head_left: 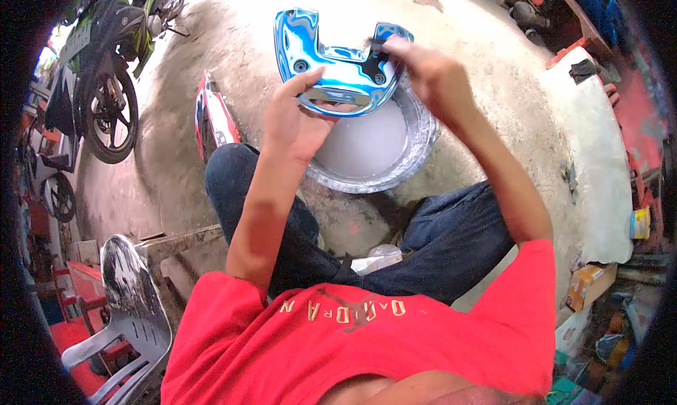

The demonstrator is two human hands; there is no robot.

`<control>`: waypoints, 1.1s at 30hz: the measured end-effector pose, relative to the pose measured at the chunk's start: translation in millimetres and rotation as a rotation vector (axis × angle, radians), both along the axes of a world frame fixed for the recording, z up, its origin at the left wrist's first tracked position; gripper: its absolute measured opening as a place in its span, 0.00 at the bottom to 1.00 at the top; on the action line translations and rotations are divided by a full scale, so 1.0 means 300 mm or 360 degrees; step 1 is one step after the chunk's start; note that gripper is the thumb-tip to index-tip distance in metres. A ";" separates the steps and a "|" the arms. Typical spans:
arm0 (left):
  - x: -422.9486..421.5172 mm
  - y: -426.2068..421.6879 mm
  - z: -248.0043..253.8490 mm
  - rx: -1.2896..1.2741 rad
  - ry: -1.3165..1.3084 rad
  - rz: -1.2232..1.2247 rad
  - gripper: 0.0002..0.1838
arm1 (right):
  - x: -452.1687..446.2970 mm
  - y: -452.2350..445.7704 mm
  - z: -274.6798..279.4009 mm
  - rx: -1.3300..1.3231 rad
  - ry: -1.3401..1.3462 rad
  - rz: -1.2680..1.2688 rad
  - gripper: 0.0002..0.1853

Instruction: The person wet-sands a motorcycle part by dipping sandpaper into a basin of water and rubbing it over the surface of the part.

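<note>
My left hand [300,119] grips the lower left edge of a glossy blue, U-shaped motorcycle body panel [338,77], its thumb lying on the front face. Two round screw holes show in the panel, and bright reflections streak its surface. At the panel's upper right arm, my right hand [438,74] has its fingers bent around a small dark piece [376,45] pressed to the panel. What that piece is, I cannot make out. Directly below the panel stands a round grey basin [423,155] holding cloudy whitish liquid.
A red and white panel [217,119] lies on the concrete floor [479,172] at left. Farther left stand a motorcycle [106,88] and a worn plastic chair [134,299]. Along the right are a pale sheet [599,172], a cardboard box [591,286] and assorted clutter.
</note>
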State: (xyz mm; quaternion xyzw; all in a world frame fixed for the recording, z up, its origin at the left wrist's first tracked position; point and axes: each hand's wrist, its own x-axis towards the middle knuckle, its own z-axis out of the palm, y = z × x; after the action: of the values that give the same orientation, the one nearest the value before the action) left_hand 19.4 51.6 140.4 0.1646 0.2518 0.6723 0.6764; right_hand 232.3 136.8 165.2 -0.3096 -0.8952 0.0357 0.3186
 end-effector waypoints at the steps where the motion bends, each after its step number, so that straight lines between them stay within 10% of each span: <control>1: 0.019 0.010 0.002 0.0013 -0.0082 0.0082 0.22 | -0.031 -0.039 -0.032 0.0209 0.0060 0.0111 0.19; 13: 0.103 0.029 -0.098 -0.0070 -0.0216 0.0041 0.20 | -0.072 -0.044 -0.125 0.0320 0.0104 0.0316 0.17; 18: 0.116 0.009 -0.052 -0.0008 -0.0100 -0.0009 0.23 | -0.007 0.042 -0.052 -0.0252 0.0045 -0.0041 0.19; 33: 0.113 0.003 -0.025 0.0070 -0.0151 0.0169 0.18 | -0.050 -0.029 -0.063 0.0219 0.0055 0.0271 0.17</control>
State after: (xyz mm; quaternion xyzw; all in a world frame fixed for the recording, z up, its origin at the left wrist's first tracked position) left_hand 53.4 52.6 132.9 0.1339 0.2130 0.7196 0.6472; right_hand 217.2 128.1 146.2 -0.2093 -0.9129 0.0064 0.3503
